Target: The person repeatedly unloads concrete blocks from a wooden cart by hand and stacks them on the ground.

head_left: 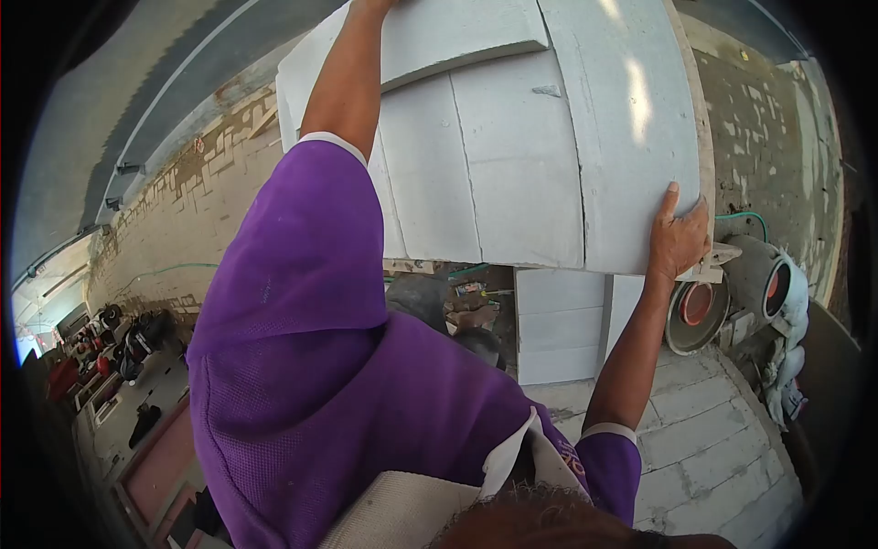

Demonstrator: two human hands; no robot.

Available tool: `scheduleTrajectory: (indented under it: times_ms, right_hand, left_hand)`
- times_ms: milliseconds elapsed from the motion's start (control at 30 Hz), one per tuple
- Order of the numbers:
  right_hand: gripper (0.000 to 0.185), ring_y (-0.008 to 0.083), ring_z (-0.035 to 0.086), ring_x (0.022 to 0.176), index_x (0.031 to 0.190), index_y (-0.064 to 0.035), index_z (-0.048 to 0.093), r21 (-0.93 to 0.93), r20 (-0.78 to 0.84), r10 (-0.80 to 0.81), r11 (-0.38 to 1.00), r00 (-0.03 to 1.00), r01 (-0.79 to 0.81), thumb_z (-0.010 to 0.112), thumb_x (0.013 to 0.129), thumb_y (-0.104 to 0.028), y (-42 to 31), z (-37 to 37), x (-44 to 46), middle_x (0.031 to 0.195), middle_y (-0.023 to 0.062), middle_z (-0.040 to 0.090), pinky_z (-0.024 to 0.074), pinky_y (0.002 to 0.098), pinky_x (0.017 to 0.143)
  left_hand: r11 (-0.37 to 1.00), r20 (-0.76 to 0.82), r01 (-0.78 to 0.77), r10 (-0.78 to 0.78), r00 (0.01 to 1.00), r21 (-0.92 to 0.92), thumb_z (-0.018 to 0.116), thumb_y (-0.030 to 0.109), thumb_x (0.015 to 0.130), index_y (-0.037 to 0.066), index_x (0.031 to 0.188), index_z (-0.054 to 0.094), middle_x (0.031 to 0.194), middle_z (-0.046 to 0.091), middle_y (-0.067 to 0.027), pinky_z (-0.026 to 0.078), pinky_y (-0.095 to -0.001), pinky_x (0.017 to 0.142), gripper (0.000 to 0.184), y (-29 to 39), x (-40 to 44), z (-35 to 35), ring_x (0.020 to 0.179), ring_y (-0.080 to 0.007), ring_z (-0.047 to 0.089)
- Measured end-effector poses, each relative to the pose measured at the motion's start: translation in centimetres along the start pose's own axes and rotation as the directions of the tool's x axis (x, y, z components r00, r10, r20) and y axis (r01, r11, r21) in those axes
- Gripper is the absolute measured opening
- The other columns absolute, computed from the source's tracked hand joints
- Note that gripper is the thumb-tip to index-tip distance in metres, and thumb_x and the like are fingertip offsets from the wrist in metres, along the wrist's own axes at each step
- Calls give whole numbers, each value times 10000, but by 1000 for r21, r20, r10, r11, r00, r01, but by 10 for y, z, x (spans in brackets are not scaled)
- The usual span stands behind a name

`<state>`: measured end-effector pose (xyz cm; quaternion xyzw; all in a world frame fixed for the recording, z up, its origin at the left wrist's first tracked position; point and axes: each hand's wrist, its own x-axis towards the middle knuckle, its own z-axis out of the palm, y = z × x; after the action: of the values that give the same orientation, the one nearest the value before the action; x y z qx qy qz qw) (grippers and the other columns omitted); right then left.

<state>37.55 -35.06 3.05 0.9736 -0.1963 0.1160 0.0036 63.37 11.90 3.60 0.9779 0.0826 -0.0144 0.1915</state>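
Note:
Several white blocks (526,169) lie side by side, and another white block (457,37) rests on top of them near the upper edge. My right hand (679,240) is at the near right corner of a long white block (622,137), thumb on its top face and fingers curled over the side. Beneath that block a board edge shows. My left hand (377,5) is by the upper block, cut off at the top of the view, so its fingers are hidden.
Below the stack stand more white blocks (560,329). At the right are a round metal drum (750,274), a round pan (698,316) and pale sacks (785,366). Paved floor (704,439) lies lower right. Clutter and dark items (137,343) are far left.

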Motion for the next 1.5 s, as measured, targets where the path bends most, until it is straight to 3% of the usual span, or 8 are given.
scheduleTrajectory:
  times_ms: [367,467,633,833,967,1067,1200,1500]
  right_hand:
    - [638,338,587,1115,1174,-16,623,13,-124,-60,998,990,62,576,880,-580,-11,1,0,1163,175,640,408,468,973]
    - [670,373,529,1199,1229,39,576,587,-326,-225,713,918,384,670,858,-511,-81,-35,16,1236,243,574,402,472,1031]
    - [872,342,454,1315,1338,40,507,999,27,-345,31,938,-17,670,799,-626,-238,-74,38,1341,272,515,351,400,1084]
    - [669,262,567,1127,1295,9,545,974,202,-451,186,869,-130,762,725,-267,-271,-63,24,1260,196,563,432,316,964]
    - [576,225,601,1010,1238,2,576,966,257,-359,99,897,-237,737,703,-138,-279,-62,24,1129,153,616,449,288,904]
    - [517,226,621,930,1203,27,587,983,185,-331,66,926,-172,743,783,-232,-280,-47,25,1019,155,638,475,306,844]
    - [439,164,576,982,1203,15,570,962,147,-516,-125,844,-244,711,839,-185,-253,-38,22,1090,104,608,460,275,853]
    - [767,374,553,1168,1216,82,575,964,217,-336,223,916,-146,489,926,-623,-251,-37,20,1210,278,599,406,396,1010]
  left_hand:
    - [966,-390,-177,92,916,-189,751,643,666,-14,1014,694,987,680,-241,476,-441,917,745,30,-163,-35,997,-380,634]
    - [959,-536,-271,184,824,-87,754,638,670,-20,1043,687,1004,677,-257,440,-444,967,758,20,-191,-26,1047,-382,618]
    - [910,-608,-414,311,731,-33,669,693,755,-26,1162,642,1217,620,-211,376,-426,1061,826,-4,-209,-2,1203,-324,549]
    - [830,-573,-537,369,732,-151,781,515,755,-19,1166,617,1204,630,-177,417,-422,1019,693,-25,-240,-24,1161,-324,570]
    - [956,-815,13,-257,520,-293,732,459,824,-65,1247,510,1303,503,-262,383,-440,1032,710,-159,-226,-39,1190,-377,498]
    - [277,-242,95,-931,272,-956,643,551,860,-69,1361,410,1385,428,-253,379,-413,1044,830,-284,-206,-22,1232,-345,473]
    - [-60,71,44,-597,799,-997,467,566,937,57,1350,495,1352,530,-141,407,-439,1021,656,-375,-183,20,1236,-298,511]
    - [98,12,108,-684,730,-989,204,707,930,47,1395,456,1443,462,-150,276,-501,1140,846,-324,-180,23,1343,-365,400]
